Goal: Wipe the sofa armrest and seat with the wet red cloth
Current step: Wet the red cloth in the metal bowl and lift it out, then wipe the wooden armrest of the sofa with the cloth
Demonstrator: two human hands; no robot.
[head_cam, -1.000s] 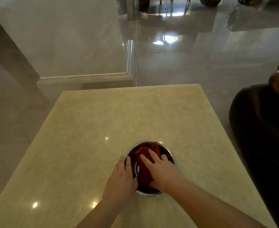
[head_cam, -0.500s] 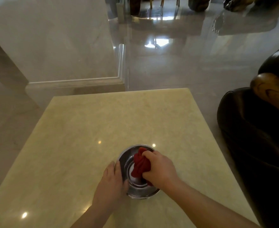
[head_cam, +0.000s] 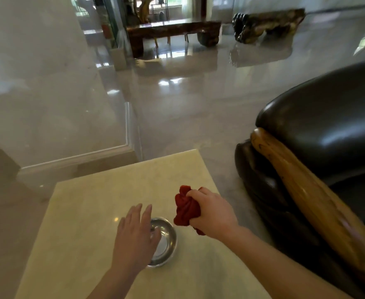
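My right hand (head_cam: 212,214) grips a bunched red cloth (head_cam: 184,209) in the air, up and to the right of a small steel bowl (head_cam: 165,241). My left hand (head_cam: 136,236) hovers flat with fingers spread over the bowl's left rim and holds nothing. The bowl stands on a pale yellow stone table (head_cam: 80,223). To the right is the dark leather sofa (head_cam: 328,117), whose armrest carries a curved wooden rail (head_cam: 302,184). The cloth is still left of the armrest, apart from it.
Glossy grey floor (head_cam: 188,108) lies between table and sofa. A marble wall and step (head_cam: 54,134) stand behind the table on the left. Far back are a dark wooden bench (head_cam: 173,31) and a carved wood piece (head_cam: 267,23).
My right hand has lifted the red cloth out of the bowl and carried it up and to the right. My left hand has come off the bowl's side. The view has tilted upward.
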